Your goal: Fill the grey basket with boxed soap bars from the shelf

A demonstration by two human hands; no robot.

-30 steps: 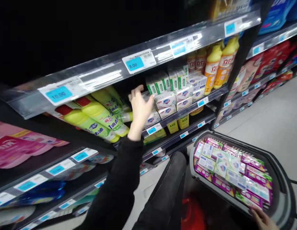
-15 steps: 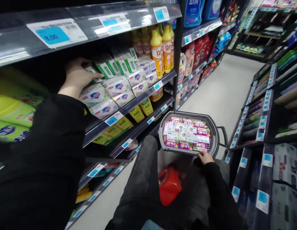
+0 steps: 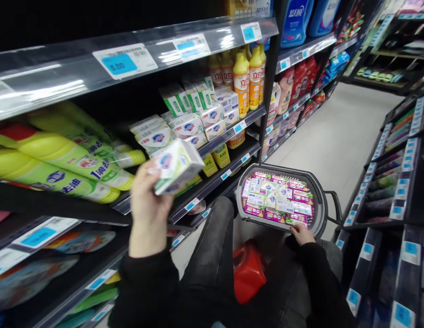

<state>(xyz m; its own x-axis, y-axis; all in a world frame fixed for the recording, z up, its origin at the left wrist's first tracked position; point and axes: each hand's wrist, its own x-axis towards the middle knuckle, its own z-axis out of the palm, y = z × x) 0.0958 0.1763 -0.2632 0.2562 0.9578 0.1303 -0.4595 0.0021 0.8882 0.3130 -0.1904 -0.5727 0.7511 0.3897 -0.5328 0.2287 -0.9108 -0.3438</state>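
Since the earlier frame, your left hand [image 3: 150, 193] has come back out of the shelf [image 3: 217, 142], bringing a soap box [image 3: 179, 166] clear of the recess. The shelf fills your left side. The grey basket [image 3: 320, 214] is to its right, lower in view, loaded with purple and white-green packs [image 3: 273, 196]; your right hand [image 3: 302, 235] is at its near rim, fingers closed over the edge. Yellow-green bottles [image 3: 68, 159] lie tilted to the left of your raised hand, and stacked soap boxes [image 3: 157, 139] stand just behind it. The soap box itself is in your left hand, thumb and fingers clamped on its left end, so it projects up and right from them, on the side facing the basket. Basket and box are well apart; blur leaves the box's long axis uncertain.
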